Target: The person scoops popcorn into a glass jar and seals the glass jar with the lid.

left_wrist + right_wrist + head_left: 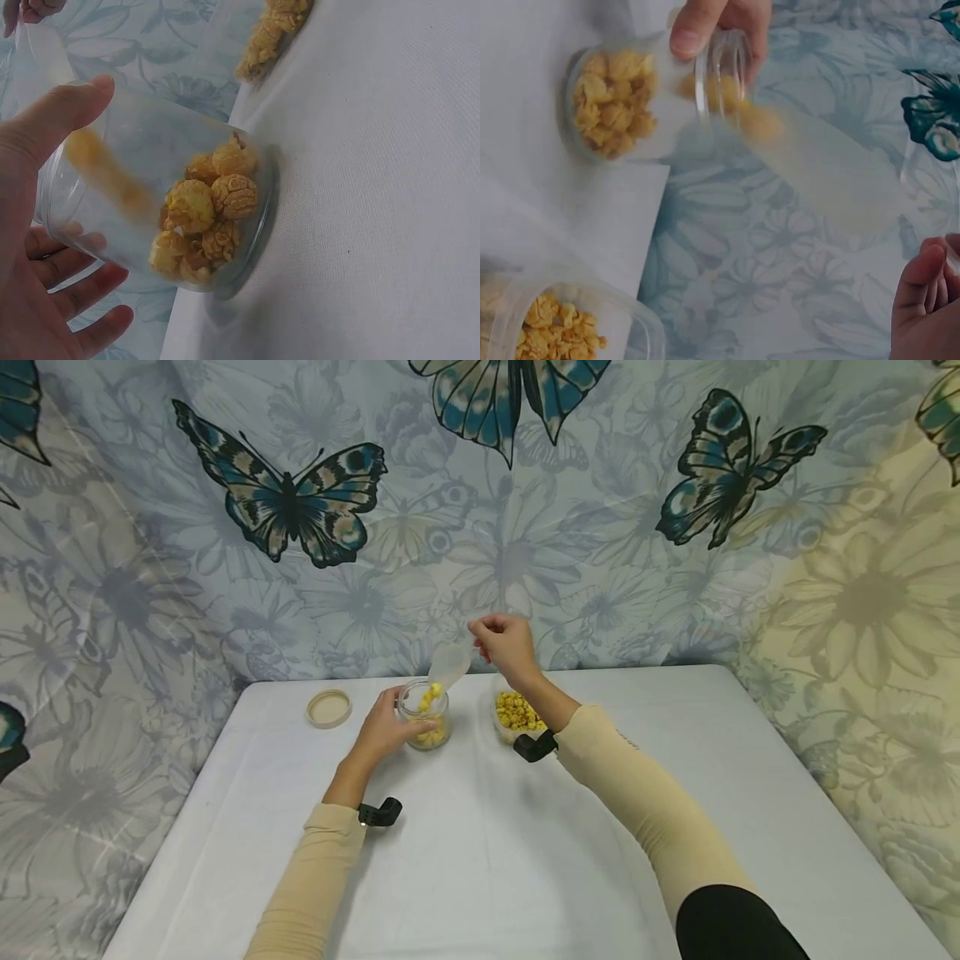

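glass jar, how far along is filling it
Done: the lid is off; popcorn covers the bottom of the jar. In hand: the right grip holds a clear scoop, pieces spilling in. Remaining: perhaps more scoops and the lid, since the jar has room and the tub holds plenty.

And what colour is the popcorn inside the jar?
That popcorn is golden yellow with some tan, seen best in the left wrist view.

Yellow popcorn (519, 712), white table (480, 860), beige sleeves (300, 885), teal-and-black butterflies (288, 512) on a grey-blue floral backdrop (517, 564), yellowish at right.

Smooth, glossy, clear glass jar (667, 112)
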Motion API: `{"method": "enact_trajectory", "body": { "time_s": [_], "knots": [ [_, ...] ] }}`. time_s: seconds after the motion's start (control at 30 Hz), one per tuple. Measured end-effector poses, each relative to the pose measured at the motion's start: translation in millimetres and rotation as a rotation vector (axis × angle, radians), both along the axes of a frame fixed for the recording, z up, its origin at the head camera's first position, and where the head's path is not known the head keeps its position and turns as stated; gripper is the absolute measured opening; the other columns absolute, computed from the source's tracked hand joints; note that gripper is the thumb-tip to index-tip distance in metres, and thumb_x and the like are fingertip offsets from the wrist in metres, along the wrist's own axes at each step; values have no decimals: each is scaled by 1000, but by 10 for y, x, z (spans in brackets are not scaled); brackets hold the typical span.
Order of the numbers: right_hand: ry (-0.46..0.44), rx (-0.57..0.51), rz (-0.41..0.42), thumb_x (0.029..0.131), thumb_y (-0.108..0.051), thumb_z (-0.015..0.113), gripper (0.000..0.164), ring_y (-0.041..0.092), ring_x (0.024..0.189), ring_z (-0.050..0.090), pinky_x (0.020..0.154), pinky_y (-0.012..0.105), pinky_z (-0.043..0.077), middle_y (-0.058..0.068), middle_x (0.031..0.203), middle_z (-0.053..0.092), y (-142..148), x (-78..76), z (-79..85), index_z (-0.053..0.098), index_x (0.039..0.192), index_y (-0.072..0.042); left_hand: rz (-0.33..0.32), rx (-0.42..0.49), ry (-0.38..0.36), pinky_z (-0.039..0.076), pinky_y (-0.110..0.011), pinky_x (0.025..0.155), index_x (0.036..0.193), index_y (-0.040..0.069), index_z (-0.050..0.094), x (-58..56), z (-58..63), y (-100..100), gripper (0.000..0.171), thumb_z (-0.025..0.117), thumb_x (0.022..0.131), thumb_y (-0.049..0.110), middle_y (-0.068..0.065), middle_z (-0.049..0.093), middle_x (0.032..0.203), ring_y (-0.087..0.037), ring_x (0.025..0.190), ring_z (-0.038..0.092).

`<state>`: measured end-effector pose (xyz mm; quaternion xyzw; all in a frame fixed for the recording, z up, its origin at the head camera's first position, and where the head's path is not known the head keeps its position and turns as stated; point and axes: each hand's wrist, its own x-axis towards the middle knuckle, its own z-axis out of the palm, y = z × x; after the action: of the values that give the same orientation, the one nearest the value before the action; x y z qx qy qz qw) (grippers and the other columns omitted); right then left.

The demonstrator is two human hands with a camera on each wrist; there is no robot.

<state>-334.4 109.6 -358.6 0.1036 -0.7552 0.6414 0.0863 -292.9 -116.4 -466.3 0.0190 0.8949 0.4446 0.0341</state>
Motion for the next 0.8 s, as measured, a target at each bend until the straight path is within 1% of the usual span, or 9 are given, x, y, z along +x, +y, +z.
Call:
{"method": "enact_trajectory", "body": {
  "time_s": [0.13,0.27,0.5,0.63,0.8],
  "knots": [
    [-7,2,-23,95,-19,64,26,9,49,51,48,21,46,0,64,59,1,-7,-36,70,93,6,1,2,11,35,-53,112,145,7,35,2,-14,2,97,82,72,51,-15,45,140,-34,134,43],
    [-63,-18,-53,95,-20,63,25,8,49,52,47,19,47,-1,63,59,34,-14,-57,69,96,4,5,-11,25,35,-52,112,145,7,35,11,-7,6,97,81,72,50,-16,46,139,-34,133,44],
    [-136,-67,-68,95,-20,64,33,8,51,53,47,20,47,-2,63,59,117,-40,-56,66,106,10,-2,-28,40,35,-53,112,146,5,35,27,23,4,97,81,73,50,-17,45,140,-35,134,43],
    [-182,-99,-72,95,-19,64,29,8,52,55,48,20,48,-3,63,59,146,-36,-63,66,105,8,-4,-32,35,35,-53,113,145,5,35,27,28,4,96,81,74,49,-17,45,140,-35,134,43],
    [-236,-152,-79,95,-17,64,30,7,51,55,47,18,48,-3,62,59,170,-42,-67,66,107,10,-6,-15,33,34,-53,113,145,5,35,33,40,18,94,81,75,46,-18,45,140,-35,134,43]
  ]
}}
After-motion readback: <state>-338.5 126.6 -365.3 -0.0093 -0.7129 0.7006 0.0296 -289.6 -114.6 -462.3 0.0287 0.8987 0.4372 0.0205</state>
